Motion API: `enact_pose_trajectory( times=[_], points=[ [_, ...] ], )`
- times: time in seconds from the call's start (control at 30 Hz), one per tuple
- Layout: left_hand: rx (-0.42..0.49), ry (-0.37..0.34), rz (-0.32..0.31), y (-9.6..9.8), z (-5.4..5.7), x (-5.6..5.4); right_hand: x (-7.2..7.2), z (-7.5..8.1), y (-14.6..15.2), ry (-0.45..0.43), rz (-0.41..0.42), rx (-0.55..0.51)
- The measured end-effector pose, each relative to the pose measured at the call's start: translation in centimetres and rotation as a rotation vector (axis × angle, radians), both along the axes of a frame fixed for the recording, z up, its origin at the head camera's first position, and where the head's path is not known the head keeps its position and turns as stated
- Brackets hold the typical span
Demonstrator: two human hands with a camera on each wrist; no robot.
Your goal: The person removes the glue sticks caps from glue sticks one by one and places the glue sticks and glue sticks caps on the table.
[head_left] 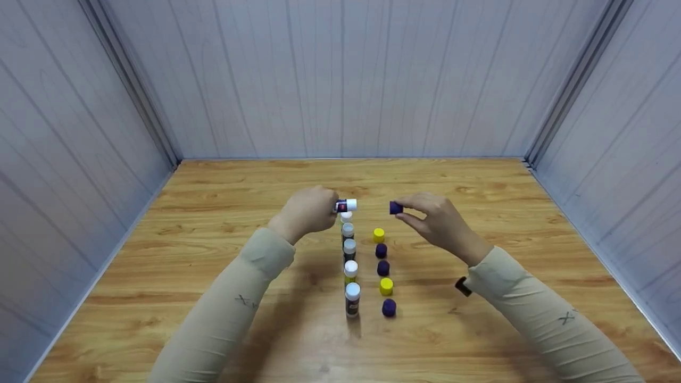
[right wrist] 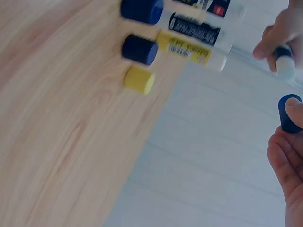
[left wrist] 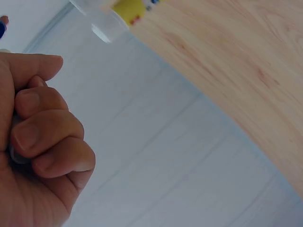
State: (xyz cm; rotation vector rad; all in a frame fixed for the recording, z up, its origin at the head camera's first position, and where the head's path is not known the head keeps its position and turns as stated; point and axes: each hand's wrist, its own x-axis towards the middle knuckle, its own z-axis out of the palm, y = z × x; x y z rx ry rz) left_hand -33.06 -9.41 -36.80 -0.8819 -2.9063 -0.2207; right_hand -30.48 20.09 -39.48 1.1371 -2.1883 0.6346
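Observation:
My left hand (head_left: 308, 210) grips a dark-labelled glue stick (head_left: 348, 205), held sideways with its white end pointing right. In the left wrist view the fingers (left wrist: 52, 127) are curled round the stick and hide most of it. To the right, my right hand (head_left: 441, 223) pinches a dark blue cap (head_left: 396, 207) between thumb and fingertips. A gap separates the cap from the stick's white end. Below the hands, several uncapped glue sticks (head_left: 352, 304) stand upright in a row. Beside them runs a line of loose caps, some dark blue (head_left: 389, 307) and some yellow (head_left: 386, 286).
Everything stands on a wood-grain table (head_left: 239, 202). Pale panelled walls (head_left: 340, 80) close it in at the back and both sides. A small black piece (head_left: 463, 286) shows at the right sleeve cuff.

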Motion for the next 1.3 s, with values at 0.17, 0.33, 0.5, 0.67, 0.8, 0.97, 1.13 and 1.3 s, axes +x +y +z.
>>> enact_pose_trajectory(
  times=[0.17, 0.33, 0.5, 0.67, 0.8, 0.97, 1.13, 1.3],
  points=[
    [0.027, 0.009, 0.014, -0.7, 0.1, -0.3, -0.6, -0.5, 0.9, -0.009, -0.028, -0.015],
    [0.053, 0.002, 0.002, -0.8, 0.0, -0.5, -0.8, -0.5, 0.9, -0.02, -0.024, -0.009],
    [0.13, -0.041, 0.016, -0.8, -0.2, -0.8, -1.2, -0.4, 0.8, -0.074, -0.054, 0.002],
    [0.243, -0.105, 0.006, -0.9, -0.4, -1.1, -2.1, -0.3, 0.5, -0.111, -0.07, 0.016],
    [0.371, -0.155, -0.014, -0.8, -0.7, -1.2, -2.8, -0.1, 0.1, -0.137, -0.079, 0.034],
    [0.533, -0.211, -0.011, -0.7, -1.0, -1.3, -3.7, 0.1, -0.5, -0.203, -0.115, 0.068],
    [0.715, -0.264, 0.013, -0.6, -1.3, -1.4, -4.7, -0.1, -1.1, -0.249, -0.15, 0.134],
    [0.878, -0.345, 0.018, -0.4, -1.5, -1.6, -5.6, -0.6, -1.7, -0.312, -0.183, 0.179]
  ],
)
